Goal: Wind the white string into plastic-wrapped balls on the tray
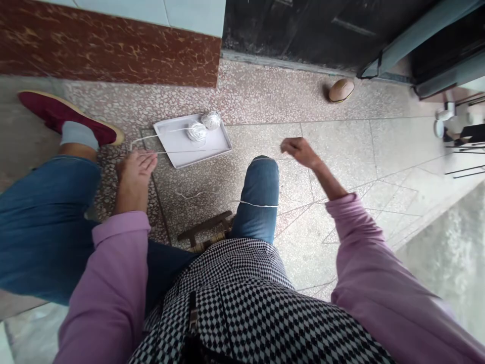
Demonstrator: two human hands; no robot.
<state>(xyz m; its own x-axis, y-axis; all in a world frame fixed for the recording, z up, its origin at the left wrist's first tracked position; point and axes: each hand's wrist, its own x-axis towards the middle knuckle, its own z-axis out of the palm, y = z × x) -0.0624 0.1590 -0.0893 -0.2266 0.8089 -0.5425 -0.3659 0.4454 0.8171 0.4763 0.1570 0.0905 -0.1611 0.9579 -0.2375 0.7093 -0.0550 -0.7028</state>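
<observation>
Left grip [137, 168], right grip [302, 151] pinch yarn [145, 138] over speckled floor [337, 151]; tray [184, 160] holds 2 balls [197, 132].

On my feed, speckled floor [337, 144] spreads out from the dark panel [303, 30]. Left of that panel I see pale tiles [197, 15] over a red-brown skirting [113, 48]; right of it, a grey frame [428, 29]. A stool [204, 225] stands well apart from it, in soft light.

2 yarn balls [197, 133] lay in a tray [182, 161] on the floor [337, 146], right of the left hand [137, 166]; the knee [261, 182] and then the right hand [300, 150] were farther right.
</observation>
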